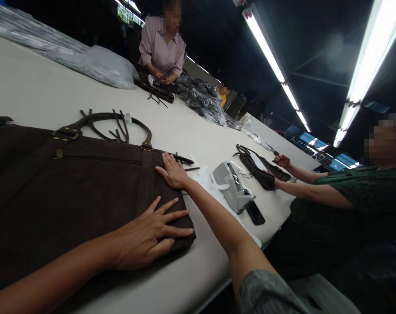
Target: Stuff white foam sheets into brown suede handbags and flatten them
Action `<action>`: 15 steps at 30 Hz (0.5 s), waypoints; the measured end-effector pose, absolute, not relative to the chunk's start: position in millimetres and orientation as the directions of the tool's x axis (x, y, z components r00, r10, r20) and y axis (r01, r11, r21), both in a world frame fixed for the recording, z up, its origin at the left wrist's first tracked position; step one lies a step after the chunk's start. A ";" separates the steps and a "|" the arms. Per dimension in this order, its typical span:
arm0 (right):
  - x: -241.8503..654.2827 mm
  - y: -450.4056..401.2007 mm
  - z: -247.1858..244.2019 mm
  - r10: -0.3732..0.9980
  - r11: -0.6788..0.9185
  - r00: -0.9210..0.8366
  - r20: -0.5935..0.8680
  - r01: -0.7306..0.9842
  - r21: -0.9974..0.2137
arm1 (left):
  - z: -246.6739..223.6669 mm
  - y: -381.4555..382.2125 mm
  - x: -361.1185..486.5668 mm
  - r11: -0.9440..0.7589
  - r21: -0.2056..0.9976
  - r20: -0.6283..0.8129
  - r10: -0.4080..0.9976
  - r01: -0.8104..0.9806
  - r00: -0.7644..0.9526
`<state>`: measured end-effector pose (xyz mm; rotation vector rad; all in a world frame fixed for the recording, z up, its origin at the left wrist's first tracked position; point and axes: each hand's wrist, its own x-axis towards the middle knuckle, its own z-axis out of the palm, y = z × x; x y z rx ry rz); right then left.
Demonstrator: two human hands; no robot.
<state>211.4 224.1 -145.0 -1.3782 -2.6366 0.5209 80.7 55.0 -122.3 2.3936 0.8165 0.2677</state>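
A large dark brown handbag (96,183) lies on its side, with a zipped pocket and brass-coloured buckles on its straps. My left hand (148,235) rests flat on the bag's right end, fingers spread. Farther up, near the bag's top corner, my right hand (173,172) also lies flat on it with the fingers stretched out. Neither hand grips anything. The looped handles (115,117) extend away from the bag over the table, with thin strips and a small white tag on them. The bag's underside is hidden.
On the white table (178,128) stand a grey tape-dispenser-like device (228,185) and a black phone (256,213). At right, a co-worker handles a smaller dark bag (259,172); another person sits across with a bag (156,89). Plastic-wrapped items (96,65) line the far edge.
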 end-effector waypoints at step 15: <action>210.0 182.0 -108.5 0.754 0.605 -0.637 -0.162 0.769 -0.206 | -128.6 50.2 85.8 -0.707 0.474 0.042 0.613 0.525 0.789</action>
